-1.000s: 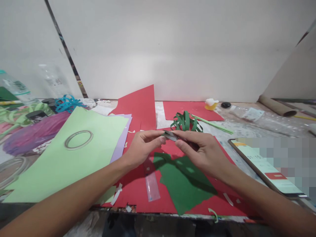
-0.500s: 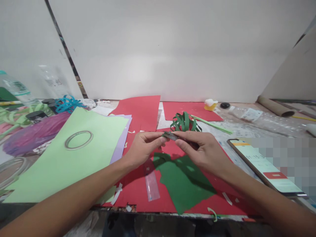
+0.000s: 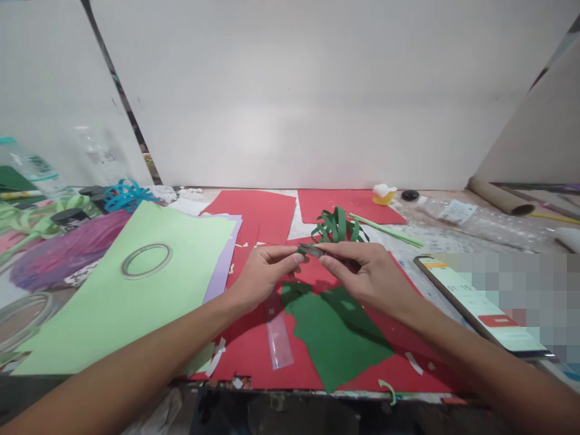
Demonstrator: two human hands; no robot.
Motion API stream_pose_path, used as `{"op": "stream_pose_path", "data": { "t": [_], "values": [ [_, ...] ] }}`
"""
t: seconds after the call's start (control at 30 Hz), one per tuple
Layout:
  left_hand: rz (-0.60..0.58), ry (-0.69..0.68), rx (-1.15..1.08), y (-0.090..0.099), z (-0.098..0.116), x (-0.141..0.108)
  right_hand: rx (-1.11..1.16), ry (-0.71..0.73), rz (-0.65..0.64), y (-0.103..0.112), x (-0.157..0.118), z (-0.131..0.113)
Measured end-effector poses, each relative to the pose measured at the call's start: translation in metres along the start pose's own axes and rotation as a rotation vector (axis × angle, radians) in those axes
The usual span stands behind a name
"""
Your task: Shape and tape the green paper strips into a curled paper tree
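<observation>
My left hand (image 3: 263, 272) is closed in a pinch on a small dark green paper piece (image 3: 301, 249), held above the red sheet. Facing it, my right hand (image 3: 369, 272) pinches a small dark grey flat piece (image 3: 313, 251) whose tip meets the green paper; its exact kind is too small to make out. Beneath both hands lies a dark green paper sheet (image 3: 339, 338) with an uneven edge, on top of a red sheet (image 3: 254, 356). Just behind my fingers sits a bunch of curled dark green paper strips (image 3: 335, 225).
To the left, a tape roll (image 3: 147, 261) rests on light green paper (image 3: 113, 308). A clear plastic ruler-like strip (image 3: 279, 341) lies near the front edge. On the right are a phone (image 3: 480, 302), light green strips (image 3: 387, 231) and a cardboard tube (image 3: 501, 196). A white board (image 3: 290, 90) stands behind.
Both hands keep nearly the same pose, fingertips together. The view has shifted slightly, and the red sheet at the back left now lies flatter.
</observation>
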State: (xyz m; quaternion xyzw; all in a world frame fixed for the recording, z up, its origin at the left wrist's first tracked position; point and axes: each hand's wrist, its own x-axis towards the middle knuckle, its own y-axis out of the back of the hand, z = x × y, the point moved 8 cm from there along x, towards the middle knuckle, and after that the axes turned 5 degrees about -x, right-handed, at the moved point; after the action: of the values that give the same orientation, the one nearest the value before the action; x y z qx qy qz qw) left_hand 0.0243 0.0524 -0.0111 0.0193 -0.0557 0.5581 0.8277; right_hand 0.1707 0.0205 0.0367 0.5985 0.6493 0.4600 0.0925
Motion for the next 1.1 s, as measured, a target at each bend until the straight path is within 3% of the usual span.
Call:
{"op": "stream_pose_path", "data": {
  "t": [0.37, 0.63, 0.73, 0.9, 1.1],
  "values": [
    [0.030, 0.074, -0.057, 0.002, -0.010, 0.002, 0.009, -0.071, -0.012, -0.003, 0.001, 0.009],
    [0.136, 0.075, -0.258, 0.018, -0.016, 0.006, 0.007, -0.180, 0.157, 0.036, 0.015, 0.040],
    [0.165, 0.051, -0.318, 0.021, -0.013, 0.007, -0.114, -0.164, 0.089, 0.028, 0.015, 0.036],
    [0.092, 0.041, -0.379, 0.011, -0.010, 0.005, -0.107, -0.084, -0.036, 0.004, 0.008, 0.014],
    [0.077, 0.055, -0.359, 0.011, -0.013, 0.004, -0.076, -0.061, -0.094, 0.001, 0.006, 0.015]
  ]
}}
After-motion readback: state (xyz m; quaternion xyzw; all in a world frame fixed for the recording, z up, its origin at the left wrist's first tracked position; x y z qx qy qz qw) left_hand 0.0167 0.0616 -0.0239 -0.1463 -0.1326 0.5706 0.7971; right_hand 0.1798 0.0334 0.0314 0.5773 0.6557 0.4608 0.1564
